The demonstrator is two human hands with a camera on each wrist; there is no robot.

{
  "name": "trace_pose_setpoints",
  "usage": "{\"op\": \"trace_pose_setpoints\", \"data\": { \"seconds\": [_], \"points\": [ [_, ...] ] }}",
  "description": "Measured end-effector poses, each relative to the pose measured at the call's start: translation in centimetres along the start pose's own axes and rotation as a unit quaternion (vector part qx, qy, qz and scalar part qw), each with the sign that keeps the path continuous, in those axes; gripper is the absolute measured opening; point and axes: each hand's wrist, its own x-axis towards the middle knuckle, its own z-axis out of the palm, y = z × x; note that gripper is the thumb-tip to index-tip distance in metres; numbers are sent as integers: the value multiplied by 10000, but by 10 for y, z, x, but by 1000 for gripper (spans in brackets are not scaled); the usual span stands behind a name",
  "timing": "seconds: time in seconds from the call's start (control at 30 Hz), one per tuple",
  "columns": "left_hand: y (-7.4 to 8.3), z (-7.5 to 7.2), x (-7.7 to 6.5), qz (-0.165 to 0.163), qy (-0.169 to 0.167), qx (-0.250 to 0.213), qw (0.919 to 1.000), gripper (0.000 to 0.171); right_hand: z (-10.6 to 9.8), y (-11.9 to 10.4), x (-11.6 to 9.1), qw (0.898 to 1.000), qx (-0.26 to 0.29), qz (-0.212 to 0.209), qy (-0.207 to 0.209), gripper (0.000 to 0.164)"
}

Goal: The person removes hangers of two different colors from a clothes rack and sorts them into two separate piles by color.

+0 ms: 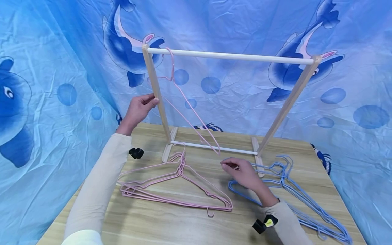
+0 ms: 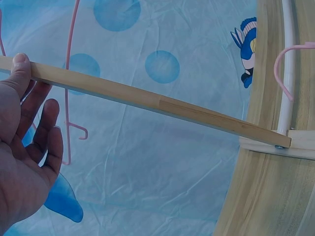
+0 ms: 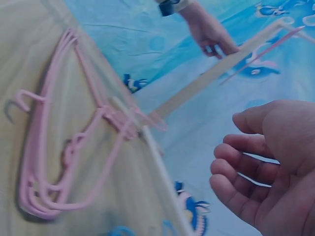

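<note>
My left hand (image 1: 141, 108) pinches the left wooden post (image 2: 123, 93) of a clothes rack between thumb and fingers, about halfway up. A single pink hanger (image 1: 196, 112) hangs from the left end of the rack's white top rail (image 1: 229, 56). Over the table, my right hand (image 1: 243, 173) is held with loosely bent fingers and nothing in them, as the right wrist view shows. It hovers between a pile of pink hangers (image 1: 180, 174) on its left and a pile of blue hangers (image 1: 284, 182) partly behind it.
The rack stands on wooden feet (image 1: 167, 153) near the back edge of the wood-grain table (image 1: 159, 224). A white lower rail (image 1: 211, 147) joins its posts. Behind it hangs a blue sheet (image 1: 245, 20) printed with dolphins.
</note>
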Motion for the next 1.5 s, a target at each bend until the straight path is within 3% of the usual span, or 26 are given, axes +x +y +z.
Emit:
{"op": "trace_pose_setpoints", "data": {
  "seconds": [0.2,0.33,0.53,0.7,1.0,1.5],
  "points": [
    [10,0,-4,-27,-26,-20,10000,39,-26,-15,-1,9992,-224,-100,301,26],
    [9,1,-3,-23,-26,1,10000,39,-44,-31,5,9982,-317,-160,485,26],
    [-3,0,1,38,13,-11,10000,41,-70,-59,24,9981,-242,-67,558,33],
    [-2,0,0,32,4,-29,10000,41,-80,-83,45,9976,-263,-178,615,36],
    [-2,0,0,-22,-5,-54,10000,42,-79,-118,81,9985,297,-269,386,41],
    [-3,0,2,23,1,-69,10000,43,-53,-148,113,9922,1199,-333,28,39]
  ]
}}
